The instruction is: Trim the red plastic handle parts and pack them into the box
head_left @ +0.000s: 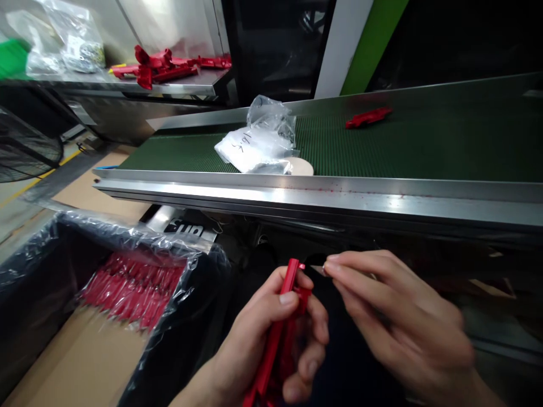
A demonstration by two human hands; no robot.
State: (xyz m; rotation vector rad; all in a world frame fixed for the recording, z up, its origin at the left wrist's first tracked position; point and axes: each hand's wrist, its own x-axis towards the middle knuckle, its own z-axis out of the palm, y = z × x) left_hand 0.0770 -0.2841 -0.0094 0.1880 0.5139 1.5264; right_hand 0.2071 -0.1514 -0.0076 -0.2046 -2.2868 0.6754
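Green conveyor belt (382,152) runs across the background, carrying a lone red plastic piece (368,117). Below its steel edge, the left hand (271,333) grips a red plastic part (278,333) upright. Just beside the part's top, the right hand (394,322) has its fingertips (333,265) pressed together; whether they pinch anything is unclear.

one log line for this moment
left hand: holds red plastic part | right hand: pinching near its tip | belt: one red piece

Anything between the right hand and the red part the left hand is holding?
Nothing visible. The left hand grips the red part; the right hand has its fingertips just beside the top end, with open space between.
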